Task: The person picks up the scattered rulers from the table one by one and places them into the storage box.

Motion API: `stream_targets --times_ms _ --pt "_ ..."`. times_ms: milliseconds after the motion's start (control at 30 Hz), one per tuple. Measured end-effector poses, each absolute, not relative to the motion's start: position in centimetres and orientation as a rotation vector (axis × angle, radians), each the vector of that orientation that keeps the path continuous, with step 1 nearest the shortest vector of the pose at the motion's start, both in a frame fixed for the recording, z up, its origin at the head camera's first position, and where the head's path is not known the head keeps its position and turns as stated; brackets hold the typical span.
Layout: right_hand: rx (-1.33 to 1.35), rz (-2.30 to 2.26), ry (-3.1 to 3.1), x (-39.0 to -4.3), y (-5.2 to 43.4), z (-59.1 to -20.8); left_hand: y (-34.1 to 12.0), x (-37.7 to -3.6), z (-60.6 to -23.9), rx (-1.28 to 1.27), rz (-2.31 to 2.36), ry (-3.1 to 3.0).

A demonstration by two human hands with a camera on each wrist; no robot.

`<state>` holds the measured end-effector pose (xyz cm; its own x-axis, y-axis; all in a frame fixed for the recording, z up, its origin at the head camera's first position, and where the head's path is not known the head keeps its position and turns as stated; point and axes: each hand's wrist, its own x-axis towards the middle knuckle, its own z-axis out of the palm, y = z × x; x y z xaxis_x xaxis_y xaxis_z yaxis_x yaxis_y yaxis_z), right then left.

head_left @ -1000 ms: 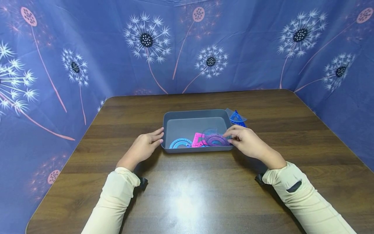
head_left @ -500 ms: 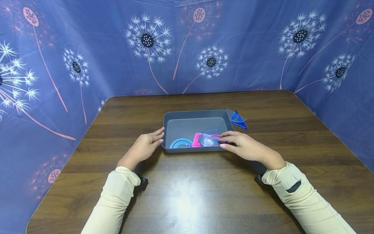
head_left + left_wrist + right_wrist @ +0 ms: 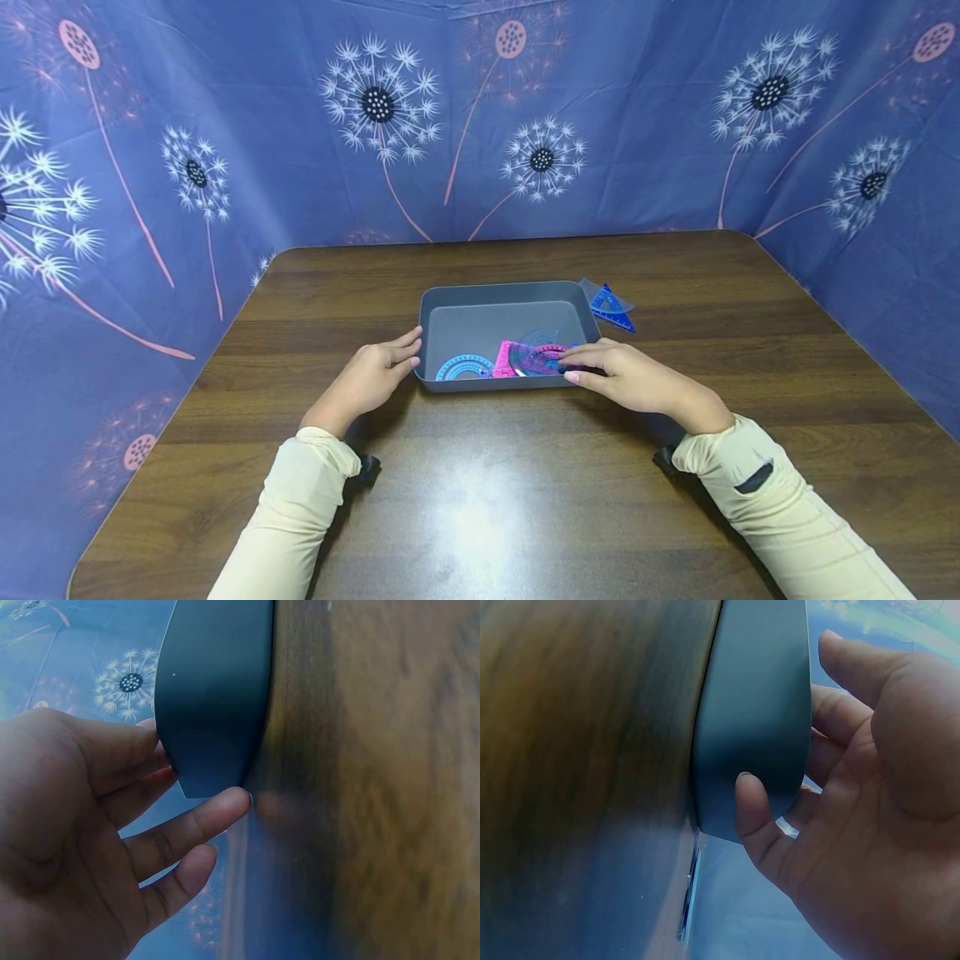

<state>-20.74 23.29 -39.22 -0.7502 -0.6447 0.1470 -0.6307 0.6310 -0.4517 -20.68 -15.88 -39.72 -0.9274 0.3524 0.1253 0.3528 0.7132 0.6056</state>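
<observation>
A grey rectangular tray (image 3: 498, 321) stands on the table. My left hand (image 3: 367, 375) touches its left wall, with thumb and fingers at the rim in the left wrist view. Over the tray's front right corner reaches my right hand (image 3: 630, 375), its fingertips at the edge of a see-through purple protractor (image 3: 534, 358); the fingers inside are hidden behind the wall in the right wrist view, where the thumb stands apart. Beside the purple protractor lie a pink drawing piece (image 3: 502, 357) and a light blue protractor (image 3: 459, 363). A clear curved piece (image 3: 550, 337) overlaps behind them.
Just outside the tray's back right corner lie a blue set square (image 3: 613, 310) and a clear drawing piece (image 3: 588, 287). The brown wooden table (image 3: 360, 292) ends at a blue dandelion-print cloth (image 3: 637, 150). Both wrists wear black straps.
My right hand has shifted left and slightly down over the tray. The purple protractor slid left, tipping and glinting half a second ago, and now lies flatter. The left hand has stayed in place.
</observation>
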Motion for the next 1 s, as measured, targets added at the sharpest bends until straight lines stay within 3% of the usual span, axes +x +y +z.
stream_targets --times_ms 1000 --pt "-1.051 -0.932 2.81 -21.01 24.01 -38.73 -15.8 -20.73 -39.77 -0.611 -0.971 -2.913"
